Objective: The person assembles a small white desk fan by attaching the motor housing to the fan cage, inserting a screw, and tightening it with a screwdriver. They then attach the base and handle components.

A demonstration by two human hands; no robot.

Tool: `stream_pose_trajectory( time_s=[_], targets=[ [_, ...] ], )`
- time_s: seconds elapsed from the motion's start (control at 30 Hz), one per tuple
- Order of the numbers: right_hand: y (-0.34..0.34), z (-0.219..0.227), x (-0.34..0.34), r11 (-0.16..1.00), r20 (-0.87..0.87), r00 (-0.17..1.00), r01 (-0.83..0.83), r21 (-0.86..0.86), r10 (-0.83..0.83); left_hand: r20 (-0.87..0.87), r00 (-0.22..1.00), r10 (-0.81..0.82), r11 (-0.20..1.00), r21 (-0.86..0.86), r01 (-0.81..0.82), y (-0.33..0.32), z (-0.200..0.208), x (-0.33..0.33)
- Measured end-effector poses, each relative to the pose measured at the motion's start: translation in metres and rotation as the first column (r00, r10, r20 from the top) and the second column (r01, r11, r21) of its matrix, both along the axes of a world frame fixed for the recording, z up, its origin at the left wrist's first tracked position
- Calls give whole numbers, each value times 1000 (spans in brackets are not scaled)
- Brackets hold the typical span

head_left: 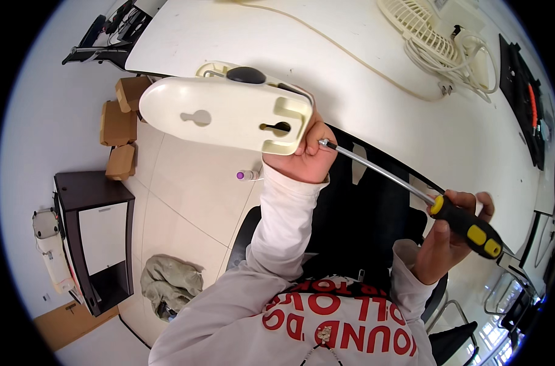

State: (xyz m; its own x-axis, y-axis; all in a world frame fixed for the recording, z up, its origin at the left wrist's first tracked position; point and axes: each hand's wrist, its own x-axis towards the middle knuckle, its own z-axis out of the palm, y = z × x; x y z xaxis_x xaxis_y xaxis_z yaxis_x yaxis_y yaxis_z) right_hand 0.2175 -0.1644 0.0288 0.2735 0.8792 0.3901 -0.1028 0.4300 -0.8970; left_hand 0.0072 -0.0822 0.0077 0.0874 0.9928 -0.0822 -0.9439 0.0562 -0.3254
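My left hand [311,155] is closed on the end of a long cream plastic housing [228,116], held up over the table's near edge. The housing has a rounded far end, keyhole-shaped slots, and a black oval knob [246,75] on its upper side. A screwdriver [384,174] with a black and yellow handle is in my right hand [448,241], the fingers wrapped around the handle. Its shaft points left, and the tip comes right beside my left fingers. A small silver piece, like a screw, shows at the tip; whether my left fingers touch it, I cannot tell.
A fan grille [411,21] and coiled cream cable [439,64] with a plug lie on the white table [350,67] at the back right. A black tool tray [527,104] is at the far right. Cardboard boxes [117,123] and a dark cabinet [94,226] stand left.
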Motion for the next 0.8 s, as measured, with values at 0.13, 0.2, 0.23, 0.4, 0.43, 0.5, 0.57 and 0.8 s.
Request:
stream_pose_trajectory(
  time_s=[0.13,0.2,0.23,0.4,0.43,0.5,0.57,0.8],
  targets=[
    [-2,6,-4,996,1,996,86,-12,-85,-3,1000,-28,1000,15,28,-1,-2,3],
    [-3,6,-3,999,-124,992,22,42,-17,-1,1000,-20,1000,-9,20,-1,-1,2],
    [-2,7,-5,997,-242,969,-25,79,43,-1,1000,-16,1000,-20,16,-1,-1,1],
    [-13,11,9,998,-180,981,66,-3,-66,-42,999,-11,999,-34,9,-3,2,-4],
    [-16,11,14,993,-130,984,116,-34,-119,-50,999,-8,997,-72,5,-4,4,-4],
    [-21,15,20,973,-26,976,213,-93,-216,-141,990,12,1000,-11,-14,-4,-3,-9],
    [-21,19,23,966,109,965,248,-73,-240,-187,981,44,999,6,-43,-7,-7,-13],
    [-32,36,28,957,359,933,136,-257,-36,-235,967,100,995,8,-100,-10,2,-19]
  ],
)
